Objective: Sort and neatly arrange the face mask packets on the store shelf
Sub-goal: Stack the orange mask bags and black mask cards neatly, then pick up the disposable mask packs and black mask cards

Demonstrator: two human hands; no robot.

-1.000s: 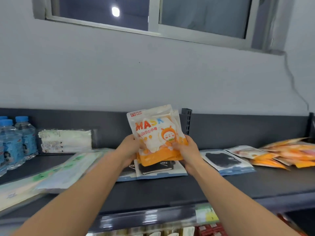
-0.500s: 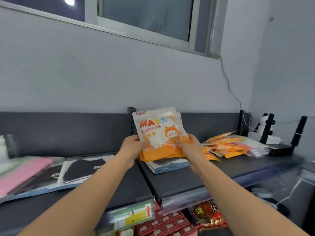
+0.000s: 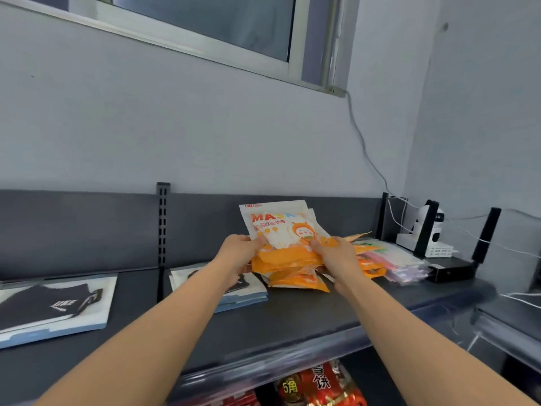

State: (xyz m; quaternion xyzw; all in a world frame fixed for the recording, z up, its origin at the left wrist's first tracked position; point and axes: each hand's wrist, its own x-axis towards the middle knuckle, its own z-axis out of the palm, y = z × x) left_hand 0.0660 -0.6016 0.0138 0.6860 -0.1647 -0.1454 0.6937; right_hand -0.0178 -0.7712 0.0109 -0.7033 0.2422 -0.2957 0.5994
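Observation:
I hold a stack of orange-and-white mask packets (image 3: 281,230) upright over the dark shelf (image 3: 307,315). My left hand (image 3: 238,253) grips its lower left edge and my right hand (image 3: 336,253) grips its lower right edge. Below the stack more orange packets (image 3: 295,279) lie loose on the shelf. To the right sits a mixed heap of orange and pink packets (image 3: 389,259). Black-mask packets with blue borders lie at left (image 3: 52,306) and under my left forearm (image 3: 248,288).
A shelf upright (image 3: 162,224) divides the back panel. A white camera (image 3: 433,230) and a black router with antennas (image 3: 450,268) stand at the far right with cables. Red snack bags (image 3: 319,385) fill the shelf below.
My view has swung further right along the shelf. The held stack has moved right and down, now just above the loose orange packets beside the mixed heap.

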